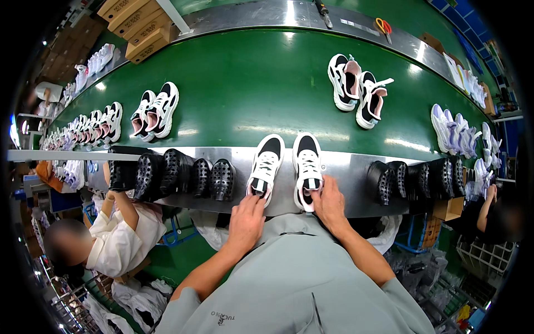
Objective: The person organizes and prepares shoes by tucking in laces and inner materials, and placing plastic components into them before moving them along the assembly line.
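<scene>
Side by side on the metal ledge in front of me lie two white and black sneakers with pink lining, toes pointing away. My left hand (pixel 247 224) has its fingers curled at the collar of the left sneaker (pixel 267 165), partly inside the opening. On the other side, my right hand (pixel 330 205) grips the collar of the right sneaker (pixel 307 163), thumb and fingers at the tongue and inner edge. The fingertips of both hands are partly hidden in the shoes.
Black studded molds (pixel 223 179) line the ledge at left, with more black molds (pixel 421 181) at right. On the green belt (pixel 250 83) stand a sneaker pair (pixel 156 115) at left and another pair (pixel 357 89) at right. Orange scissors (pixel 383 26) lie beyond. A co-worker (pixel 119 239) is at left.
</scene>
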A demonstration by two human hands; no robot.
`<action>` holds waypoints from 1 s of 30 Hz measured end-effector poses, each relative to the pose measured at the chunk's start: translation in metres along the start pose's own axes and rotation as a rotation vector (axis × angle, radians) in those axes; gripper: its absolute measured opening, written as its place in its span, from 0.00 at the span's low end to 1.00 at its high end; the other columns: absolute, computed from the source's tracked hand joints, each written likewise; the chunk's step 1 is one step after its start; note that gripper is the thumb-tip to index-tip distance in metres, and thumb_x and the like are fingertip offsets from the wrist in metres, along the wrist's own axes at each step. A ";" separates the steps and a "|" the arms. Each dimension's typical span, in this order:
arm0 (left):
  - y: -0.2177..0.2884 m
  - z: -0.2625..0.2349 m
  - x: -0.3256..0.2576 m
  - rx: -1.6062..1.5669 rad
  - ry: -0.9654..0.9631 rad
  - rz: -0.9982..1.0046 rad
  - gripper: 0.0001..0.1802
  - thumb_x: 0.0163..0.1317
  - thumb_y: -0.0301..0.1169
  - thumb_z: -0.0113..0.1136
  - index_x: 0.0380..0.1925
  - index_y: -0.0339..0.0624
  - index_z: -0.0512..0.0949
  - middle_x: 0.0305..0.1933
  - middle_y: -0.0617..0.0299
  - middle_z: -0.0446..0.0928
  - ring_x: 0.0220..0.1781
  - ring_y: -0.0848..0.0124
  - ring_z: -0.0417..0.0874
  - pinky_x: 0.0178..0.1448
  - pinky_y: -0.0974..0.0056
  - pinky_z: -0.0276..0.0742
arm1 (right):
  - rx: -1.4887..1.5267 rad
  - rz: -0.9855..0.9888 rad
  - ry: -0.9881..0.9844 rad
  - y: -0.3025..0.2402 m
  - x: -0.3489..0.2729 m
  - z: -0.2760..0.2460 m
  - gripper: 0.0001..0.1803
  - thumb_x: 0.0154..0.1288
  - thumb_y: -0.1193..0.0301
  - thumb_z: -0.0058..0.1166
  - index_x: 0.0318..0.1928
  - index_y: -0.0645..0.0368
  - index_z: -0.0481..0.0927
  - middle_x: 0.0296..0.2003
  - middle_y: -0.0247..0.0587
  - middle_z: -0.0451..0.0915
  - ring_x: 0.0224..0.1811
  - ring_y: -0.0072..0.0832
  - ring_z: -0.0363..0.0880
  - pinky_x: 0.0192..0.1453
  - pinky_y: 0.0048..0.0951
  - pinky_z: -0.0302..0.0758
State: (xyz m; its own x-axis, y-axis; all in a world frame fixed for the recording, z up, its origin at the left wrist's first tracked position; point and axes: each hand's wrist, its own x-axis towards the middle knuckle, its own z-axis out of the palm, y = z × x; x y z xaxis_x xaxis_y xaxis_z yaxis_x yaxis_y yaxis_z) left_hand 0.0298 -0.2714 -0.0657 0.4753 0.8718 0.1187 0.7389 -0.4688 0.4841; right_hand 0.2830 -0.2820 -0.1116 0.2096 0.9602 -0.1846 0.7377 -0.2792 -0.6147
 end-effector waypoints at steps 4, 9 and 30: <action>0.001 0.031 0.015 -0.093 -0.125 0.048 0.21 0.54 0.17 0.58 0.51 0.39 0.77 0.44 0.52 0.76 0.49 0.51 0.79 0.49 0.51 0.78 | 0.013 -0.157 -0.006 -0.002 0.011 0.012 0.19 0.65 0.70 0.56 0.54 0.61 0.70 0.46 0.59 0.75 0.42 0.61 0.80 0.47 0.57 0.78; 0.010 0.056 0.030 -0.112 -0.180 -0.010 0.20 0.57 0.19 0.56 0.51 0.41 0.76 0.40 0.51 0.73 0.45 0.52 0.77 0.46 0.51 0.78 | -0.148 -0.223 0.110 -0.037 0.011 -0.019 0.20 0.62 0.70 0.60 0.54 0.58 0.73 0.46 0.51 0.77 0.46 0.50 0.78 0.47 0.49 0.75; 0.043 0.062 0.062 -0.007 -0.525 0.001 0.33 0.55 0.47 0.73 0.61 0.56 0.78 0.45 0.48 0.78 0.50 0.51 0.79 0.48 0.50 0.80 | 0.357 0.142 0.230 0.038 0.026 0.014 0.11 0.68 0.70 0.55 0.45 0.65 0.82 0.44 0.48 0.81 0.41 0.46 0.80 0.50 0.45 0.76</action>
State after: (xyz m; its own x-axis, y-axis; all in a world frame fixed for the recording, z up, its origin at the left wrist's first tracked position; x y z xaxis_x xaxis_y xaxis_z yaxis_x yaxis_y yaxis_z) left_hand 0.1211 -0.2462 -0.0908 0.6528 0.6816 -0.3304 0.7358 -0.4669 0.4905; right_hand 0.3074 -0.2672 -0.1507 0.4596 0.8777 -0.1357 0.4322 -0.3545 -0.8291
